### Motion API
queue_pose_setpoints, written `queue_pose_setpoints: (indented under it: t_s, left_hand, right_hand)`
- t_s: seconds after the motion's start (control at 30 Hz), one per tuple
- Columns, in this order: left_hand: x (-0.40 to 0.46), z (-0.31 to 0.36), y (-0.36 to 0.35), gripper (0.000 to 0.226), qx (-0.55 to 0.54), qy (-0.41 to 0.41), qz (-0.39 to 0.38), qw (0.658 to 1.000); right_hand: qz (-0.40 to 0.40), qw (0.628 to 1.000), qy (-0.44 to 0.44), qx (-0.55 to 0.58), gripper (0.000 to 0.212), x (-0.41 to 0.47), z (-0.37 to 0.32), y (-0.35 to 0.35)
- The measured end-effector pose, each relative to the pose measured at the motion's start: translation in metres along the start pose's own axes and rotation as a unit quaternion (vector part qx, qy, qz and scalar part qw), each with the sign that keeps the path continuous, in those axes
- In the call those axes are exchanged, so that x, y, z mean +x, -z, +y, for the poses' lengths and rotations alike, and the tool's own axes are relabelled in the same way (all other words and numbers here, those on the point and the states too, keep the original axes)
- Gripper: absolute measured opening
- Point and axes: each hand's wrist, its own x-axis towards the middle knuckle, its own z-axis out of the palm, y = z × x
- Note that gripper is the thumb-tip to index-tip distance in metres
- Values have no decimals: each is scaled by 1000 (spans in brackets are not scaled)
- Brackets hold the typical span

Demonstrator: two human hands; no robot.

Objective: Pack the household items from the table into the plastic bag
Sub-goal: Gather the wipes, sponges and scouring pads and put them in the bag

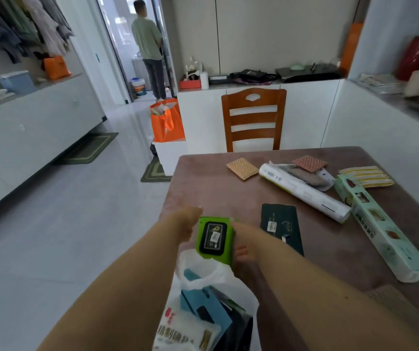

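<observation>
A green wet-wipes pack [214, 239] with a black lid hangs over the mouth of the white plastic bag [218, 279], tilted. My left hand [185, 225] grips its left side and my right hand [245, 243] grips its right side. The bag hangs at the table's near-left edge and holds a blue box [203, 305], a printed white packet [183, 333] and dark items. On the brown table [228, 196] lie a dark green packet [280, 226], a white roll [304, 192], a long pale green box [380, 229], two woven pads and a yellow striped cloth [366, 176].
A wooden chair [254, 120] stands at the table's far side. An orange bag [166, 121] sits on a white box to the left. A person [149, 46] stands in the far doorway. Counters run along both walls, with open floor to the left.
</observation>
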Motion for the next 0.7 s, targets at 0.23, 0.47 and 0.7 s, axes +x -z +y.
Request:
queue_pose_setpoints:
  t_s: [0.23, 0.47, 0.7]
  left_hand:
    - [49, -24, -19, 34, -13, 85, -90, 992]
    - [28, 9, -22, 38, -210, 2, -146, 967]
    - [-52, 72, -46, 23, -240, -155, -113, 952]
  right_hand:
    - [-37, 995, -5, 97, 43, 8, 2, -12]
    - [16, 991, 131, 35, 76, 5, -43, 14]
    - [61, 977, 164, 121, 42, -47, -41, 105]
